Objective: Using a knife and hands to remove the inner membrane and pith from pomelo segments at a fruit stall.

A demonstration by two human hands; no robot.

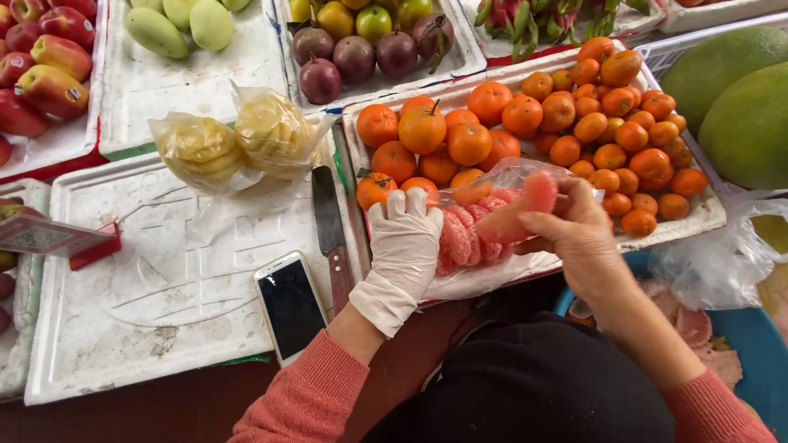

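Observation:
My left hand, in a white glove, holds a clear plastic bag full of peeled pink pomelo segments against the edge of the orange tray. My bare right hand grips one pink segment and pushes it into the bag's mouth. Both hands sit in front of a white foam tray piled with oranges and small tangerines.
A knife and a phone lie on a white foam lid. Two bags of peeled pineapple rest behind. Trays of apples, mangoes, passion fruit, dragon fruit, big green pomelos; blue tub with peel.

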